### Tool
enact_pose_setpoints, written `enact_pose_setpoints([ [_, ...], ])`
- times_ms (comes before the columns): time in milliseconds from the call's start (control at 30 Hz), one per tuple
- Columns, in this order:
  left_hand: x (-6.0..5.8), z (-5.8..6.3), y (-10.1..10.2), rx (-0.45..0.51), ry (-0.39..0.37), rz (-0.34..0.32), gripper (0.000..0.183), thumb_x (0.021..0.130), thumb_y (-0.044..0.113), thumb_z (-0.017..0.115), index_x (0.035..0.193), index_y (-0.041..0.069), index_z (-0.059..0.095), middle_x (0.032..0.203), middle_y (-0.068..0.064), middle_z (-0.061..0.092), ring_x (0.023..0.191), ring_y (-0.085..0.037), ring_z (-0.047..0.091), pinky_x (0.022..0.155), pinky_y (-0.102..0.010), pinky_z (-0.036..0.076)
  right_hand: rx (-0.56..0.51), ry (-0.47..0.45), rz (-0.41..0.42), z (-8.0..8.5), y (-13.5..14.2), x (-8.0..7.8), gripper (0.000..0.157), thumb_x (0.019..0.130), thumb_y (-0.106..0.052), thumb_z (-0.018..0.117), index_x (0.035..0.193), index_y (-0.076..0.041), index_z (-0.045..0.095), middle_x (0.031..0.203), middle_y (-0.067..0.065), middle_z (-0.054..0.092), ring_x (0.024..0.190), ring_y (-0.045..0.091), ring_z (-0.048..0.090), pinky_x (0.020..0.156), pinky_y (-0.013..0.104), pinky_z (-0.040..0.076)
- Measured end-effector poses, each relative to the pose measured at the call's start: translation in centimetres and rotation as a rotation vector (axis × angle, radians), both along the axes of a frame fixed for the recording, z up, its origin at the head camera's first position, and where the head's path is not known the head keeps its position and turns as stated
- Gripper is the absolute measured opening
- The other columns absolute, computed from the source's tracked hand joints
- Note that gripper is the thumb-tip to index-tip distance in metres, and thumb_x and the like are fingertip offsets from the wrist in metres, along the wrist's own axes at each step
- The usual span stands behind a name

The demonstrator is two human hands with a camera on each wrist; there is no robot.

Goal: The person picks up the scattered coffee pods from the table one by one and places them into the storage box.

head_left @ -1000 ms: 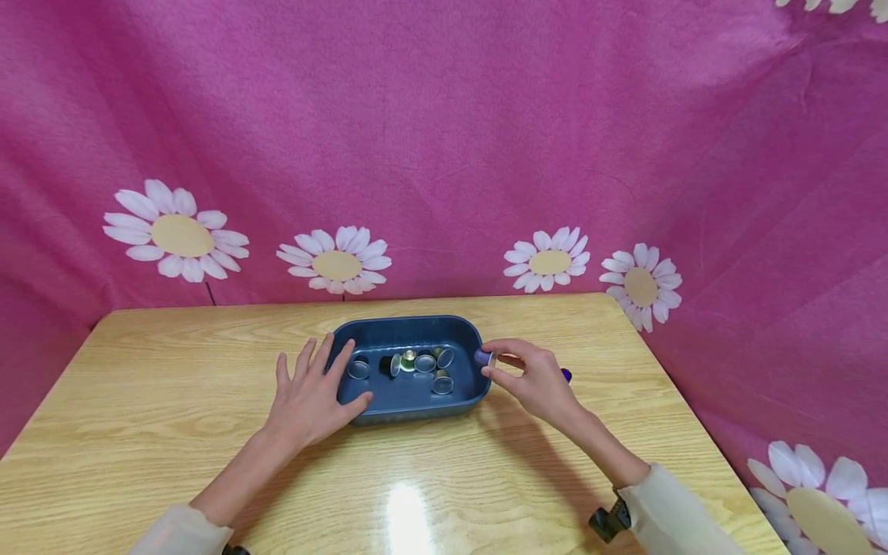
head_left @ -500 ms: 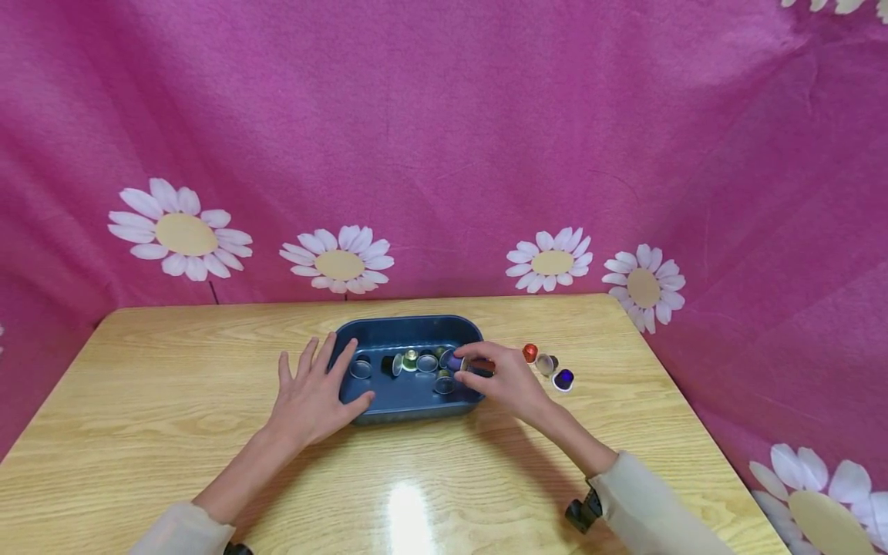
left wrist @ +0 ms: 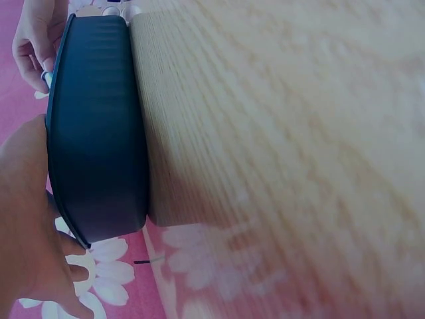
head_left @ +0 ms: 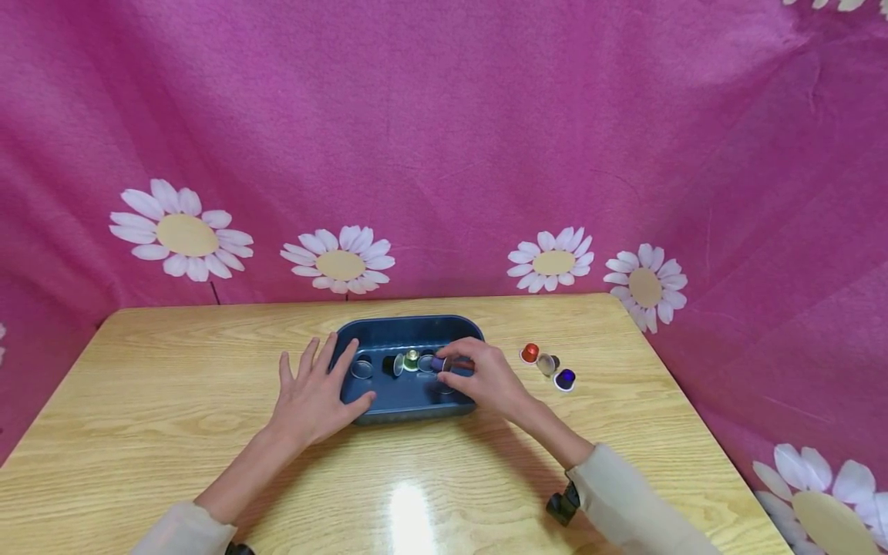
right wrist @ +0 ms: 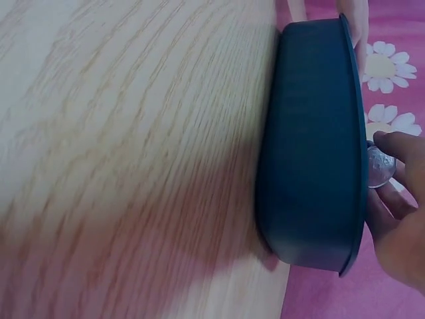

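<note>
A purple coffee capsule (head_left: 438,364) is pinched between the thumb and fingers of my right hand (head_left: 489,378), over the right half of a dark blue tray (head_left: 409,416). In the right wrist view the silver foil lid of this coffee capsule (right wrist: 381,166) shows just above the tray's rim. My left hand (head_left: 312,397) rests with spread, straight fingers on the tray's left end. Inside lie several more capsules, among them a green one (head_left: 412,359), a black one (head_left: 393,364) and one with its lid up (head_left: 361,367). My right hand hides some of them.
On the wooden table (head_left: 208,370), right of the tray, stand a red capsule (head_left: 530,352), a capsule on its side (head_left: 546,364) and a dark blue capsule (head_left: 565,378). A pink cloth with daisies (head_left: 444,154) hangs behind the table.
My right hand has carried the purple coffee capsule leftward from the tray's right rim to over its inside. The three capsules on the table have come into view. The left hand stays put.
</note>
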State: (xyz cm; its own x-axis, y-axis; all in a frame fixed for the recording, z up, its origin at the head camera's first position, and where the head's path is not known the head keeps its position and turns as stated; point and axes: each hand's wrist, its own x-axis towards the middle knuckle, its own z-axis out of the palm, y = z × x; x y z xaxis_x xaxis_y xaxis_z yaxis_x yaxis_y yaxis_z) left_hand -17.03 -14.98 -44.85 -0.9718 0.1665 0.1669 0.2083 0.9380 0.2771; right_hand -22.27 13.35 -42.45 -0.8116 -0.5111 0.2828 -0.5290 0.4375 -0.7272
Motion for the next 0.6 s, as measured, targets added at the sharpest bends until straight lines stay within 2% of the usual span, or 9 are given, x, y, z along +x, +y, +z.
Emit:
enact_pose_setpoints([
  [200, 0.0, 0.0, 0.0, 0.001, 0.011, -0.002, 0.089, 0.086, 0.057, 0.065, 0.156, 0.012, 0.034, 0.159, -0.023, 0.026, 0.144, -0.047, 0.016, 0.108, -0.075, 0.003, 0.056, 0.041, -0.014, -0.4, -0.7, -0.3, 0.027, 0.084, -0.006, 0.080, 0.110, -0.005, 0.073, 0.106, 0.005, 0.067, 0.097, 0.020, 0.068, 0.086, 0.032, 0.056],
  [600, 0.1, 0.0, 0.0, 0.004, -0.002, 0.001, 0.089, 0.087, 0.057, 0.064, 0.156, 0.012, 0.034, 0.160, -0.023, 0.025, 0.145, -0.047, 0.015, 0.108, -0.074, 0.002, 0.146, 0.072, 0.027, -0.8, -1.7, -0.9, 0.025, 0.084, -0.011, 0.081, 0.108, -0.006, 0.074, 0.104, 0.004, 0.069, 0.093, 0.016, 0.068, 0.085, 0.033, 0.056],
])
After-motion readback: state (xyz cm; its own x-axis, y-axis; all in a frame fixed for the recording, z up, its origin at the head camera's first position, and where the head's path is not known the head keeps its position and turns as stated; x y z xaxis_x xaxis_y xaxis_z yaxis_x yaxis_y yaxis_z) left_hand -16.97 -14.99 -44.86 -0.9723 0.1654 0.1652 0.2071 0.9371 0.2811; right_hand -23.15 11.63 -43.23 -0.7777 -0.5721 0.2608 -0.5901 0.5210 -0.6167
